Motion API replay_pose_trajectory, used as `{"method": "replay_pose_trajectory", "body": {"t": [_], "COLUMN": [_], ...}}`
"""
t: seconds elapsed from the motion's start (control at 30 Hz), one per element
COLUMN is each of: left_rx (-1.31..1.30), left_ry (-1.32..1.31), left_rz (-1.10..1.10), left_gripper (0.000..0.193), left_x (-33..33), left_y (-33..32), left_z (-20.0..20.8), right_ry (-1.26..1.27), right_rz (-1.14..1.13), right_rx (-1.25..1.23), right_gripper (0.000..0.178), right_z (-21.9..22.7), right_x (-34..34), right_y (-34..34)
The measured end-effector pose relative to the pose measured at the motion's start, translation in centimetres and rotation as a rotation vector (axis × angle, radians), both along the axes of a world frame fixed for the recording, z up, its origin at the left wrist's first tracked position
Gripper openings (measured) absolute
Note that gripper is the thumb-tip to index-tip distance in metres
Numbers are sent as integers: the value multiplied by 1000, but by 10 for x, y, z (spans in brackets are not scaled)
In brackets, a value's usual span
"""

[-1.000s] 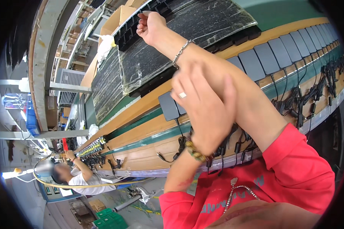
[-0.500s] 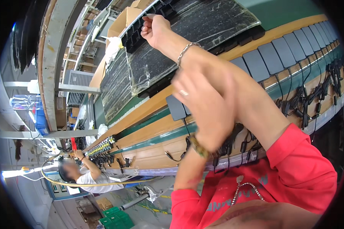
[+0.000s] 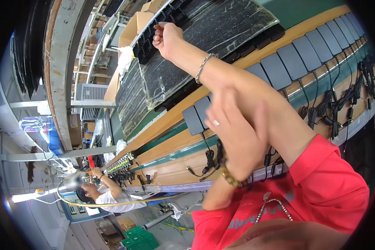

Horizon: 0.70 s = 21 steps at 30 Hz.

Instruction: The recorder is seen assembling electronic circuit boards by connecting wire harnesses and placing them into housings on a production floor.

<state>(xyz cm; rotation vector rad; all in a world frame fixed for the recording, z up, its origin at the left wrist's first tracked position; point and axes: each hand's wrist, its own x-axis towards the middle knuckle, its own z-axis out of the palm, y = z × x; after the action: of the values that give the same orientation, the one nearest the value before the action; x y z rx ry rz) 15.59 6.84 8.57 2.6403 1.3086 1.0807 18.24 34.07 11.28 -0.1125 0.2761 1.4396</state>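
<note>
A cluttered workshop surrounds the scene, with open shelving (image 3: 93, 64) behind a pale metal upright (image 3: 64, 46) on the left and green crates (image 3: 139, 239) on the floor below. The long tan bench (image 3: 164, 168) curves across from lower left to upper right. On its far side lies a large, glossy black slab (image 3: 223, 37), with a carton (image 3: 132, 30) beyond its left end. Farther down the bench, a co-worker in a white shirt (image 3: 116, 201) reaches toward a bundle of dark leads.

The grey rectangular adapters (image 3: 306, 52) stand in a row along the near side of the slab, their black cables (image 3: 329, 106) trailing to the bench's near edge. The black slotted rack (image 3: 145, 45) edges the slab's upper left.

The step in hand looks like a reach to that rack: the right hand (image 3: 168, 39) is beside it, fingers curled inward; whether they pinch anything I cannot tell. The left hand (image 3: 239, 137) overlaps the right forearm, its fingers loosely spread and the thumb apart, gripping nothing visible; contact with the forearm is unclear. In my judgement, any two-handed handling calls for the left hand to come clear first. Smallest is a pale ring (image 3: 215, 123) on that hand.
</note>
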Motion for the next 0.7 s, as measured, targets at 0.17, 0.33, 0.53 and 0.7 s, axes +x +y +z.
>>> {"method": "replay_pose_trajectory", "body": {"t": [0.17, 0.33, 0.53, 0.7], "left_rx": [72, -5, -114, -57], "left_ry": [71, 58, 11, 206], "left_rz": [144, 124, 177, 208], "left_gripper": [67, 68, 66, 65], "left_x": [-7, -5, -3, 8], "left_y": [47, 27, 71, 8], "left_z": [3, 2, 31, 15], "right_ry": [37, 22, 49, 48], "right_rz": [39, 17, 70, 13], "right_rx": [5, 8, -9, -102], "right_gripper": [18, 17, 16, 16], "right_z": [1, -8, -3, -18], "right_x": [-2, 1, -5, 4], "right_y": [10, 9, 7, 4]}}
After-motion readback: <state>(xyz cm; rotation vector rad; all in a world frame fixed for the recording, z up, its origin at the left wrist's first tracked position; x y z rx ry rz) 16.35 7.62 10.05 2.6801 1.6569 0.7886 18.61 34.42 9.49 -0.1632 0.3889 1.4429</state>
